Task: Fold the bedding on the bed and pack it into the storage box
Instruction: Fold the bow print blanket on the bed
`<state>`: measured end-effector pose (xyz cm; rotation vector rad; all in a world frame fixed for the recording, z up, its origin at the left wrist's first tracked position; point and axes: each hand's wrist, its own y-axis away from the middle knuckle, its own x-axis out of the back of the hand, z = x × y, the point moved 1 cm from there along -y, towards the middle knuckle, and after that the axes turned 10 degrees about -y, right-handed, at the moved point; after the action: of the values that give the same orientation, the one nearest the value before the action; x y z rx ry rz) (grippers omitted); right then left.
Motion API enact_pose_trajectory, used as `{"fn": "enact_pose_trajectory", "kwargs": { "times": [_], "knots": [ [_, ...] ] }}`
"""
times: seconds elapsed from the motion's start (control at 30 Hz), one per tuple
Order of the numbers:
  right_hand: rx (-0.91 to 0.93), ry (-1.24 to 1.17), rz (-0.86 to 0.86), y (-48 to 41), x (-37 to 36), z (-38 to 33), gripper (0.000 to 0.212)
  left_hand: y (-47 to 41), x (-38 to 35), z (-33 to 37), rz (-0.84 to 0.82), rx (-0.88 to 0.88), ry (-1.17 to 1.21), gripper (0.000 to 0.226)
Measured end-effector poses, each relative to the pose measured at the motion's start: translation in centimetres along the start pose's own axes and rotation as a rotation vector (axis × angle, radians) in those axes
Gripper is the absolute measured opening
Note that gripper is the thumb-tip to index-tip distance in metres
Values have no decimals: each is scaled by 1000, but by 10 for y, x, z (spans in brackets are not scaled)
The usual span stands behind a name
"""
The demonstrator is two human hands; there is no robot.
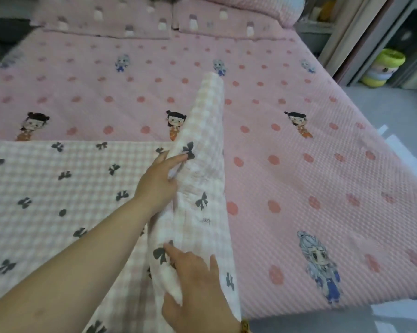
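Checked blanket [46, 188] lying over left side of pink bedspread [298, 164], right edge standing up in ridge. I'm pinching that edge: left hand [158, 181] farther up, right hand [195, 287] nearer me, fingers curled in cloth, grips spaced, I'm guessing, for even fold leftward. Storage box not showing

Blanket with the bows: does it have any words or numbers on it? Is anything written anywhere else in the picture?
On the lifted fold of the checked blanket, small dark writing: too small and blurred to read.
On the pink bed cover: no words, only cartoon figures and dots.
Elsewhere in the picture: no text that can be read.
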<state>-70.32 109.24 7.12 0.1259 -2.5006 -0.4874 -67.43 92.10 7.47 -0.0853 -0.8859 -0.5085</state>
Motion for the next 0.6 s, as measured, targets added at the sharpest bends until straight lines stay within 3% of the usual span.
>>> {"fn": "enact_pose_trajectory", "kwargs": {
  "times": [0.13, 0.23, 0.3, 0.43, 0.47, 0.53, 0.6],
  "knots": [
    [-19, 37, -54, -50, -72, -56, 68, 4, 62, -90, 49, 60, 34, 66],
    [-19, 50, -90, -79, -128, -96, 84, 6, 99, -156, 65, 112, 54, 66],
    [-40, 33, -124, -104, -162, -116, 69, 3, 116, -201, 32, 155, 71, 67],
    [-27, 42, -324, -141, -208, -127, 63, -5, 127, -281, -82, 356, 110, 71],
    [16, 79, -252, -143, -212, -120, 58, -6, 123, -288, -92, 419, 140, 69],
    [58, 215, 84, -151, -222, -104, 45, -6, 116, -305, -128, 517, 183, 61],
    [44, 257, 378, -152, -215, -79, 41, -2, 102, -308, -131, 542, 221, 67]
  ]
}}
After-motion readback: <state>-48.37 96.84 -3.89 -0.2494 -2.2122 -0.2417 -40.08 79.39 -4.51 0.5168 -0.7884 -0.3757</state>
